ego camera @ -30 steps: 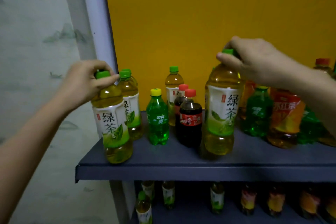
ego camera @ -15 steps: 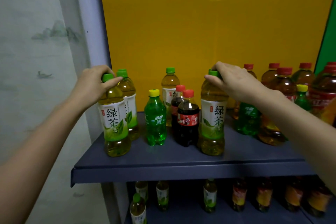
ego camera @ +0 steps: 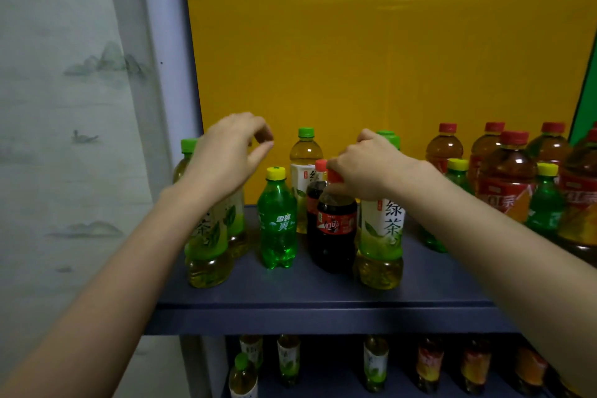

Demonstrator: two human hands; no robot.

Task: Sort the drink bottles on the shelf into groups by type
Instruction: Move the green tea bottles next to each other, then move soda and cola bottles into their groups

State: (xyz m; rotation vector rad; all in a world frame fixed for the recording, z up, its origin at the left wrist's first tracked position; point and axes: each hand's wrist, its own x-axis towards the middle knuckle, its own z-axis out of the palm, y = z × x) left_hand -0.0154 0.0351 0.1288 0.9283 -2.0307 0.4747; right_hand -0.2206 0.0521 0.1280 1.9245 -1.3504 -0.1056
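green soda [ego camera: 277, 220] and cola [ego camera: 336, 226] sit among teas near the shelf [ego camera: 323, 297] left edge, unsorted; left hand [ego camera: 223, 161] released, right hand [ego camera: 368, 165] grasping cola's cap.

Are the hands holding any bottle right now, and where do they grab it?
The right hand grips the front cola bottle at its red cap and neck. The left hand holds nothing; its fingers are open above the green tea bottles.

Two bare forearms, sleeveless, hands [ego camera: 226, 152] ungloved
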